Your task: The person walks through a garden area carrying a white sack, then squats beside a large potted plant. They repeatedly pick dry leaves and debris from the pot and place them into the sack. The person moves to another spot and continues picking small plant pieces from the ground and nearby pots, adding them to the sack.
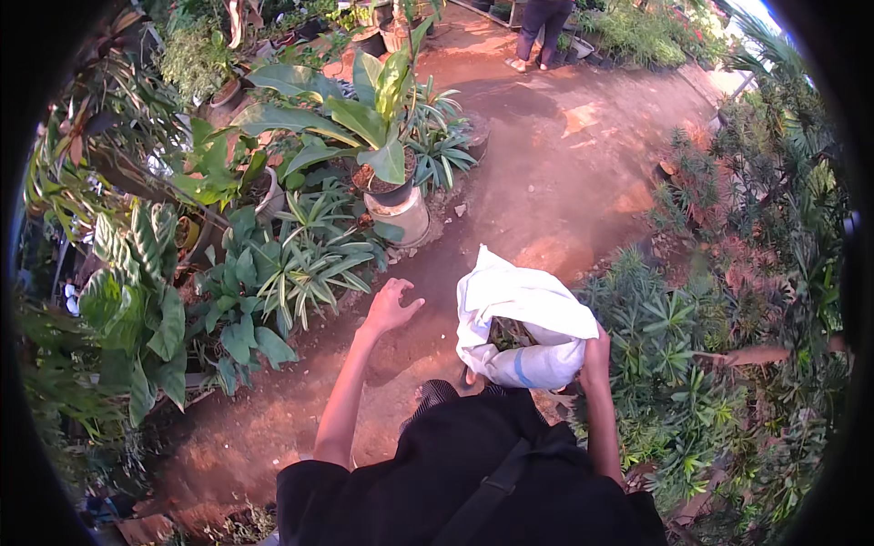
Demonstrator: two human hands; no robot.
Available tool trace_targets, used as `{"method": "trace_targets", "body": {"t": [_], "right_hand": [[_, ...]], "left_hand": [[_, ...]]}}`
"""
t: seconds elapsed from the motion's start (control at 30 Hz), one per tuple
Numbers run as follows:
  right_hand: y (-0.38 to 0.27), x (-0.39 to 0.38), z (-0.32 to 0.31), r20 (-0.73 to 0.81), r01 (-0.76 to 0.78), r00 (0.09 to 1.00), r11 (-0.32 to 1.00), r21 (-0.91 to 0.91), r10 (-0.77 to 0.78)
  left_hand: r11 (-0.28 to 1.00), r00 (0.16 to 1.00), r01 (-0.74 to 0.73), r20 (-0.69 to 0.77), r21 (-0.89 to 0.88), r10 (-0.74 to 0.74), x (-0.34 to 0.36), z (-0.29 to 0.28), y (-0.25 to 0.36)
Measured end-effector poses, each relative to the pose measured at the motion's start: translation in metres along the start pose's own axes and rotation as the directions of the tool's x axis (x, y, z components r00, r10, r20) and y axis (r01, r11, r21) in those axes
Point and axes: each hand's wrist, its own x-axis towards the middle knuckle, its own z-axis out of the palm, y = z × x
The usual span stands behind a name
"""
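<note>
A white sack (528,293) with a blue stripe hangs in front of my body, its mouth gaping and its rim folded over. Inside it lie dry, brownish-green plant bits (510,334), too small to name. My right hand (595,357) grips the sack at its right edge; some of the fingers are hidden behind the cloth. My left hand (391,308) is held out to the left of the sack, apart from it, with fingers spread and curved and nothing in them. Nearest to that hand are the long striped leaves of a low plant (314,255).
A broad-leaved potted plant (378,127) stands on a pale round pedestal (401,218) ahead to the left. Dense shrubs (665,318) line the right side. The reddish dirt path (564,173) runs forward, where another person (543,32) stands at the far end.
</note>
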Motion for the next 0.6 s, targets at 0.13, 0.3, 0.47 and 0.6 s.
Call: {"method": "trace_targets", "body": {"t": [0.13, 0.3, 0.47, 0.6], "right_hand": [[-0.01, 0.117, 0.015, -0.1, -0.008, 0.995, 0.985, 0.171, 0.026], [-0.035, 0.314, 0.032, -0.222, -0.084, 0.96, 0.929, 0.359, 0.172], [-0.091, 0.46, -0.017, -0.306, 0.019, 0.951, 0.984, 0.179, 0.037], [-0.125, 0.544, -0.059, -0.469, 0.057, 0.881, 0.974, 0.219, 0.054]], "left_hand": [[0.997, 0.995, 0.048, 0.087, 0.052, -0.052, 0.14, 0.061, -0.048], [0.922, 0.919, 0.387, 0.089, -0.028, -0.383, 0.222, 0.155, -0.149], [0.678, 0.645, 0.665, 0.216, 0.314, -0.733, 0.148, 0.167, -0.181], [0.283, 0.25, 0.955, 0.265, 0.091, -0.931, 0.208, 0.149, -0.156]]}}
